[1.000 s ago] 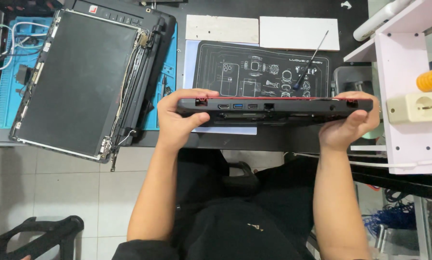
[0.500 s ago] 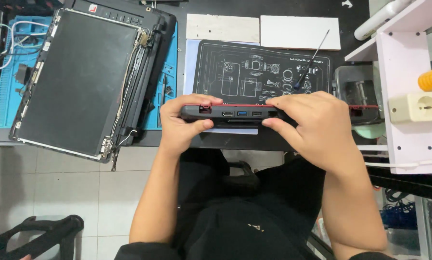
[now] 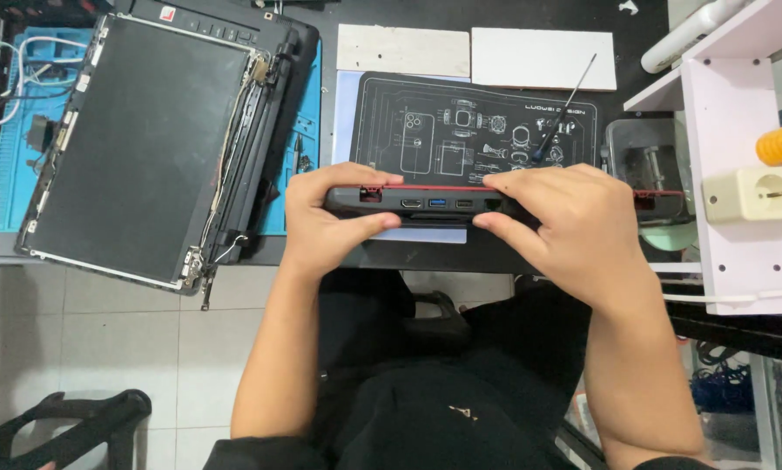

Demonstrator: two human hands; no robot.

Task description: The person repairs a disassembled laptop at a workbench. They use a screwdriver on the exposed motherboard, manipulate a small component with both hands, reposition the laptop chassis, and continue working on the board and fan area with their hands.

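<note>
I hold a black laptop (image 3: 434, 206) with red trim edge-on at the front of the desk, its port side facing me. My left hand (image 3: 326, 218) grips its left end, thumb under the edge and fingers over the top. My right hand (image 3: 574, 222) clamps the edge right of the middle, fingers on top and thumb below. Behind the laptop lies a black work mat (image 3: 461, 122) printed with white diagrams. A thin screwdriver (image 3: 565, 109) rests slanted on the mat's right part.
A dismantled laptop screen (image 3: 138, 148) with loose cables lies on a blue mat (image 3: 308, 130) at the left. Two white boards (image 3: 543, 57) sit at the back. A white shelf (image 3: 731, 183) with a power strip (image 3: 757, 193) stands at the right. My lap is below the desk edge.
My right hand has slid from the laptop's right end toward its middle. The laptop has risen slightly and my left hand has kept its grip.
</note>
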